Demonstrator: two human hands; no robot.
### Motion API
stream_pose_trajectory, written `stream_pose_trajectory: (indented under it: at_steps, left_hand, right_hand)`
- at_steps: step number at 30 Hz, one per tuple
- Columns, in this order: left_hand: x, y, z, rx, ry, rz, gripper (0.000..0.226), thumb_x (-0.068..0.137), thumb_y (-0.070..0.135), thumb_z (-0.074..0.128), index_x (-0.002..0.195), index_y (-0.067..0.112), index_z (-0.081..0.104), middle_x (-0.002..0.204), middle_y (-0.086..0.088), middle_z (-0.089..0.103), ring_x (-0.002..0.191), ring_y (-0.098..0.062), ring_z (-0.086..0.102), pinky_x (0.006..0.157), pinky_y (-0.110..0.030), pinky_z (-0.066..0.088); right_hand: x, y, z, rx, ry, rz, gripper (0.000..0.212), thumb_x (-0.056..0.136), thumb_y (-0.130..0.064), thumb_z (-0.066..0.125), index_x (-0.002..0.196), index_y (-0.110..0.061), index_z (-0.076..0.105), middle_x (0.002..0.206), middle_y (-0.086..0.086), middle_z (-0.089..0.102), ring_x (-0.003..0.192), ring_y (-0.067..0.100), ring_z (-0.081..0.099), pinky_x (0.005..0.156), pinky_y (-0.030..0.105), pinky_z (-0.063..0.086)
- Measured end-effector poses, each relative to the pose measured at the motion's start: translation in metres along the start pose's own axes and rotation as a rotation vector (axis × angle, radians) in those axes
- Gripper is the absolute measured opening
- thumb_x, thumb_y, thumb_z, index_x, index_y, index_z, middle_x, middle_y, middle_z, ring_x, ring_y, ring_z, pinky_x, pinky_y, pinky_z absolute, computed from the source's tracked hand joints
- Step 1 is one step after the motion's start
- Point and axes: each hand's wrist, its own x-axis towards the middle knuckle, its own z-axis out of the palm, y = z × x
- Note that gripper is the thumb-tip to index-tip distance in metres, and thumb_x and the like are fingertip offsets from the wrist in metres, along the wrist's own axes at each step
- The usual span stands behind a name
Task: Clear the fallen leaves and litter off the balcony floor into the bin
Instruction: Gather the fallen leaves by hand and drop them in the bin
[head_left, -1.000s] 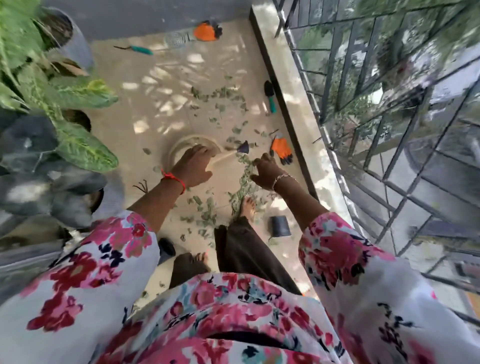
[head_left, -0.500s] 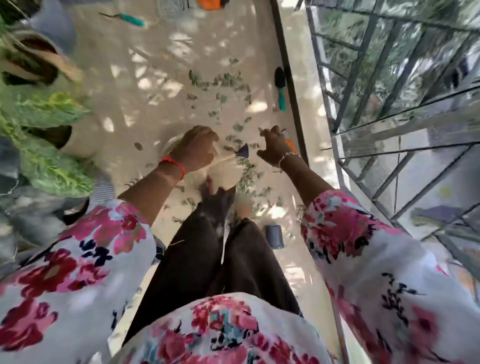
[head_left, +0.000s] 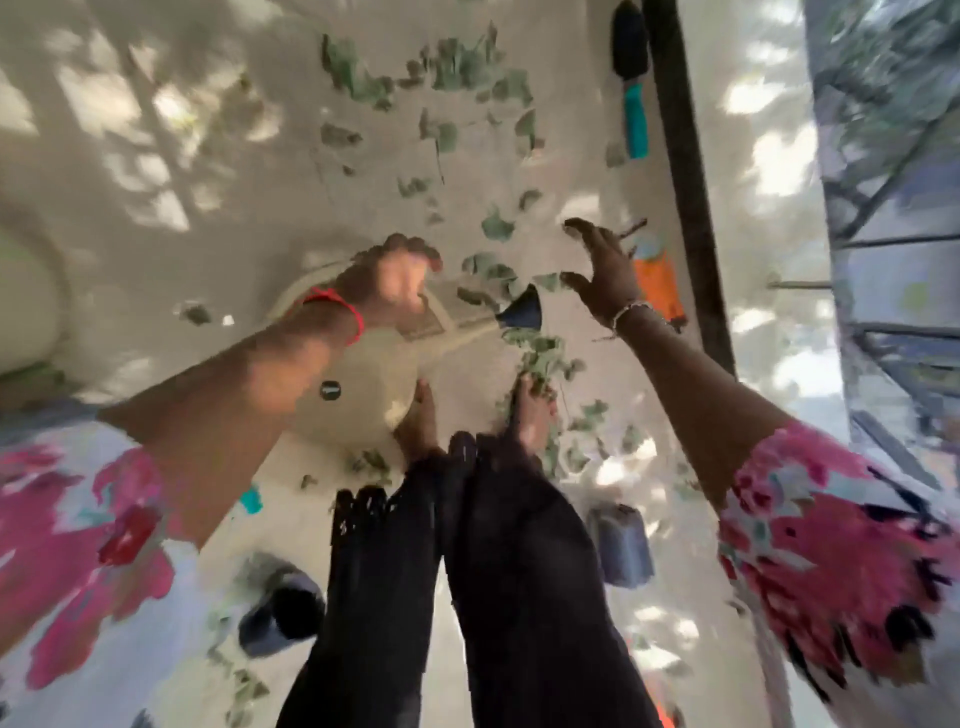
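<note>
Green leaf scraps (head_left: 467, 67) lie scattered over the pale balcony floor (head_left: 218, 130), with a denser bunch (head_left: 540, 358) by my right foot. My left hand (head_left: 389, 275), with a red thread at the wrist, is closed on the handle of a beige watering can (head_left: 358, 384). The can's dark blue spout tip (head_left: 519, 314) points right. My right hand (head_left: 602, 270) hovers just beyond that tip with its fingers spread, holding nothing. No bin is identifiable in this blurred view.
An orange object (head_left: 660, 283) lies under my right hand beside the dark kerb strip (head_left: 685, 182). Further up the kerb is a teal-handled tool (head_left: 634, 78). The metal railing (head_left: 883, 260) runs along the right. A grey cup (head_left: 621, 545) and a dark pot (head_left: 283, 608) flank my legs.
My right hand has gone from curled to spread open, a little further out. My left hand stays on the can. The view has dropped closer to the floor and my feet stand together.
</note>
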Motion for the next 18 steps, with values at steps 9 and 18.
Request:
stream_pose_trajectory:
  at_steps: [9, 18]
  left_hand:
    - [0.196, -0.113, 0.078, 0.031, 0.144, 0.066, 0.08, 0.074, 0.013, 0.076, 0.141, 0.009, 0.032, 0.15, -0.011, 0.025, 0.14, -0.028, 0.02, 0.111, -0.031, 0.02]
    - [0.289, -0.187, 0.047, 0.234, 0.375, 0.25, 0.131, 0.047, 0.07, 0.074, 0.149, 0.029, 0.002, 0.156, 0.006, -0.011, 0.14, -0.009, -0.024, 0.116, -0.042, -0.011]
  right_hand:
    - [0.163, 0.13, 0.128, -0.392, -0.213, -0.331, 0.12, 0.059, -0.05, 0.08, 0.148, -0.01, 0.012, 0.154, 0.02, 0.007, 0.143, 0.033, 0.013, 0.115, 0.039, 0.018]
    - [0.229, 0.122, 0.207, -0.641, 0.064, -0.846, 0.091, 0.078, -0.075, 0.027, 0.149, -0.024, -0.001, 0.15, 0.023, 0.023, 0.14, 0.033, 0.017, 0.115, 0.047, 0.014]
